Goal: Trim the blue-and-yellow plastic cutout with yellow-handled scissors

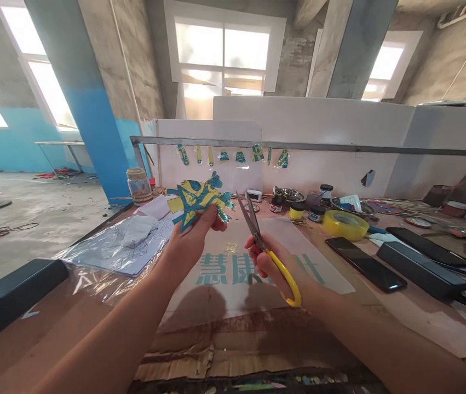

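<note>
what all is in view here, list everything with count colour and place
painted cutout: 1, yellow and blue, held up in the left hand
scissors: 1, yellow handles, in the right hand, blades open
tape roll: 1, yellow, on the table right of centre
phones: 2 that lie flat, black, right side of table
paint pots: several, dark and yellow, back of table
jar: 1, clear, back left
hanging painted pieces: about eight, blue and yellow, on the rail
cardboard sheet: 1, brown with teal print, under the hands
left hand: 1, grips cutout
right hand: 1, grips scissors
</note>
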The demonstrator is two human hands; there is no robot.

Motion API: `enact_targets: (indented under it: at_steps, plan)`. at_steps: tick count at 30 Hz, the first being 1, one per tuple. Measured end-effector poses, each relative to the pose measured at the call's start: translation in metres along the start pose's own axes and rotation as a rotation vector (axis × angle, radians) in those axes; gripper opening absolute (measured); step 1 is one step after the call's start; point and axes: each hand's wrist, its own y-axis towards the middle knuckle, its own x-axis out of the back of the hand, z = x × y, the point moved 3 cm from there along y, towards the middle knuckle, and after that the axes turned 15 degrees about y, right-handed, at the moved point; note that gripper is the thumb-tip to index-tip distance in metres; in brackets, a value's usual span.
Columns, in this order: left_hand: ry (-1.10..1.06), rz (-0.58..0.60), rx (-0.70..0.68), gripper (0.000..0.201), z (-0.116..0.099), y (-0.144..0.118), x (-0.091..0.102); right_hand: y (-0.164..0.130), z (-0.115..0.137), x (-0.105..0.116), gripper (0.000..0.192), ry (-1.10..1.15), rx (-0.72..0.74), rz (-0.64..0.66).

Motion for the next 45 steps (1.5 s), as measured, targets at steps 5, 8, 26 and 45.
enact_targets:
  at_steps: [5, 8, 26, 45]
  plan:
    - [-0.006, 0.005, -0.019, 0.043, -0.004, -0.001, -0.001, -0.001, -0.006, 0.002, 0.058, 0.012, -0.022, 0.021]
    - [-0.023, 0.0, -0.008, 0.038, -0.006, -0.003, -0.003, 0.0, -0.007, 0.003, 0.055, 0.025, -0.02, 0.029]
    - [0.166, -0.013, -0.048, 0.045, 0.0, -0.014, -0.018, 0.0, 0.0, -0.001, 0.058, 0.034, -0.053, 0.041]
    - [0.032, 0.408, -0.139, 0.037, -0.024, -0.022, -0.008, 0.01, 0.004, 0.008, 0.066, 0.075, -0.085, -0.133]
